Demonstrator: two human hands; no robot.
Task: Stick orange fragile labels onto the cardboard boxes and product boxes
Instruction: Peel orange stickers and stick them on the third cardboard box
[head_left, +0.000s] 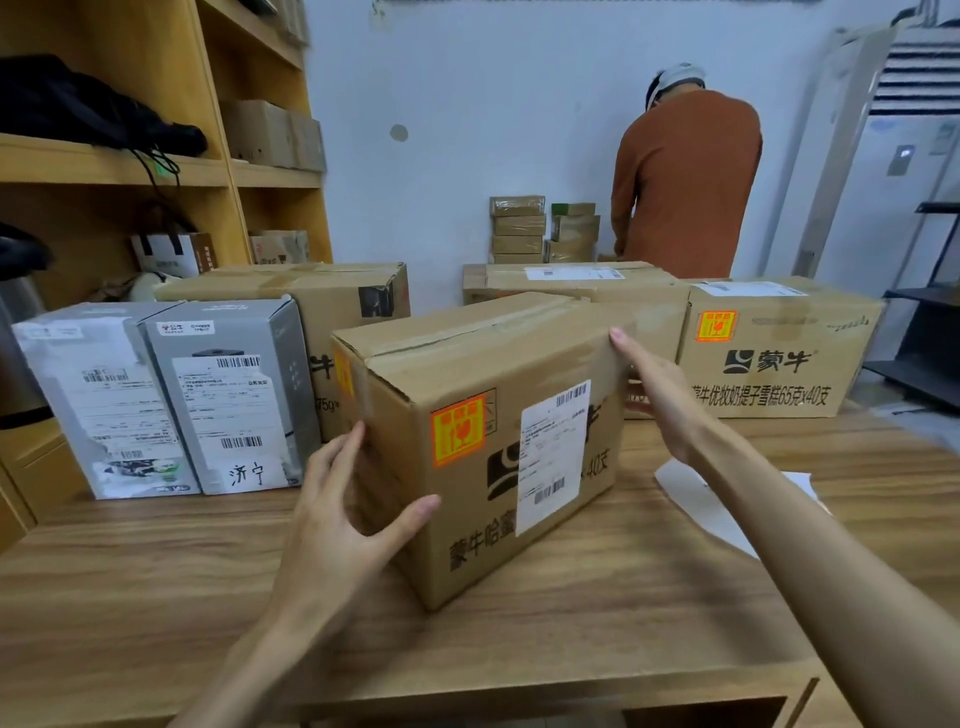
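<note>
While steadied between left hand (332, 514) and right hand (660, 395), fingers straight, wide: cardboard box (467, 353), orange fragile label (458, 429) affixed; judged best slid level, pressure even.

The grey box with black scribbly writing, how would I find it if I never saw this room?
Go to the left end of the wooden table, below the wooden shelves. Two grey boxes stand there side by side: pick the right grey product box, not the left grey product box. Only it has a white patch with handwritten black characters near its bottom.
</note>
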